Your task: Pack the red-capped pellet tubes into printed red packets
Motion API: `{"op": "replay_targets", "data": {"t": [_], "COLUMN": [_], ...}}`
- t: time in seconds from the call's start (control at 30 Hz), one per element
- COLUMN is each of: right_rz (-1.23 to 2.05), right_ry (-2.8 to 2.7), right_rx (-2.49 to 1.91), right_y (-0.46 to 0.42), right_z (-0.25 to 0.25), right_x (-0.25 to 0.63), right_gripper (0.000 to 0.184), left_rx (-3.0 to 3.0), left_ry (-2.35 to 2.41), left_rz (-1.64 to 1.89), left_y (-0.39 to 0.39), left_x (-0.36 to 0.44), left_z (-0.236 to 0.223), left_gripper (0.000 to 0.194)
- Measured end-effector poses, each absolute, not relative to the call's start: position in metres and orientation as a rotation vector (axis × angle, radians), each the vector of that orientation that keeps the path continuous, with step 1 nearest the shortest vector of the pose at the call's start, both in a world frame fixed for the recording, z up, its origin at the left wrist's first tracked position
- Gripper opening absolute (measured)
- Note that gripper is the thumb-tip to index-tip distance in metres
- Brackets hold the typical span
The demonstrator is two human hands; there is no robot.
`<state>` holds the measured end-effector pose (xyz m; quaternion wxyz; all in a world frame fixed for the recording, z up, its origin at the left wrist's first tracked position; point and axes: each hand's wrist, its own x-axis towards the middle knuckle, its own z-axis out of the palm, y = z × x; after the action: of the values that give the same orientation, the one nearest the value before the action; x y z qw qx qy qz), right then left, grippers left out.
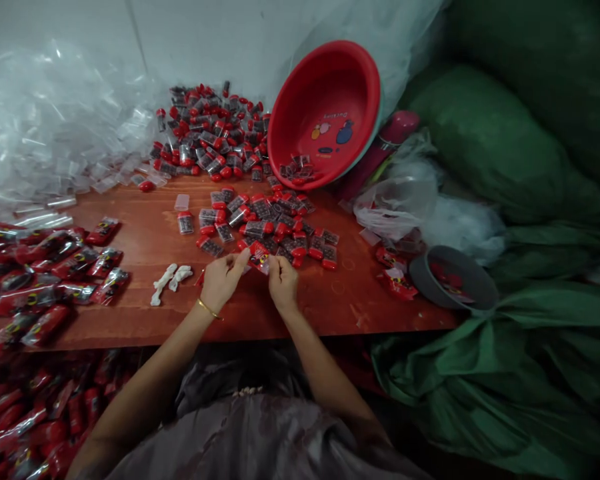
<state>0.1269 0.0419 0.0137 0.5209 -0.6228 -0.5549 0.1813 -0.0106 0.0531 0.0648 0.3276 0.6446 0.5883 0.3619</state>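
Note:
Between my two hands, just over the front middle of the table, is a small red printed plastic packet (259,256). My left hand (224,279) pinches its left side, a gold bangle on the wrist. My right hand (283,280) has its fingers closed on the packet's right side. Right behind the hands lies a loose heap of small clear containers (260,227) with red caps and dark contents. Two crumpled white strips (165,283) rest on the table to the left of my left hand.
Filled red packets (55,267) pile up at the left, with more below the table edge. Clear plastic pieces (65,120) and more red-capped containers (215,130) stand behind. A tilted red basin (325,100), a grey bowl (430,270) and green sacks (500,140) are at the right.

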Motion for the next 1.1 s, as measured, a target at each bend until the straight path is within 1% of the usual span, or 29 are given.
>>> {"op": "replay_targets", "data": {"t": [0.1, 0.2, 0.33, 0.37, 0.43, 0.5, 0.6, 0.7, 0.87, 0.93, 1.1], "right_rz": [0.408, 0.332, 0.039, -0.036, -0.129, -0.129, -0.079, -0.027, 0.027, 0.002, -0.114], "right_ry": [-1.417, -1.591, -1.900, -1.978, -2.193, -2.460, -2.684, -2.690, -2.600, -2.574, -2.426], "right_rx": [-1.413, -1.383, -1.505, -1.563, -1.629, -1.578, -1.466, -1.440, -1.433, -1.412, -1.344], "right_y": [0.032, 0.029, 0.051, 0.061, 0.082, 0.099, 0.111, 0.108, 0.097, 0.097, 0.093], "right_z": [0.017, 0.021, 0.039, 0.045, 0.053, 0.057, 0.056, 0.048, 0.028, 0.024, 0.031], "right_x": [0.120, 0.126, 0.178, 0.195, 0.226, 0.248, 0.262, 0.260, 0.245, 0.239, 0.235], "right_gripper": [0.032, 0.032, 0.029, 0.032, 0.047, 0.050, 0.040, 0.032, 0.040, 0.039, 0.021], "left_rx": [1.233, 0.983, 0.852, 0.812, 0.730, 0.653, 0.553, 0.478, 0.412, 0.403, 0.398], "left_ry": [1.354, 1.288, 1.254, 1.236, 1.209, 1.193, 1.166, 1.125, 1.095, 1.090, 1.089], "left_rz": [1.039, 1.152, 1.147, 1.140, 1.123, 1.092, 1.031, 1.001, 0.947, 0.923, 0.906], "left_y": [0.044, 0.042, 0.041, 0.041, 0.039, 0.037, 0.033, 0.031, 0.029, 0.028, 0.024], "left_x": [-0.002, 0.002, -0.004, -0.006, -0.007, -0.006, -0.005, -0.007, -0.011, -0.012, -0.016], "left_z": [0.061, 0.054, 0.056, 0.058, 0.062, 0.065, 0.067, 0.067, 0.068, 0.068, 0.068], "left_gripper": [0.045, 0.043, 0.043, 0.044, 0.047, 0.049, 0.046, 0.041, 0.036, 0.036, 0.037]}}
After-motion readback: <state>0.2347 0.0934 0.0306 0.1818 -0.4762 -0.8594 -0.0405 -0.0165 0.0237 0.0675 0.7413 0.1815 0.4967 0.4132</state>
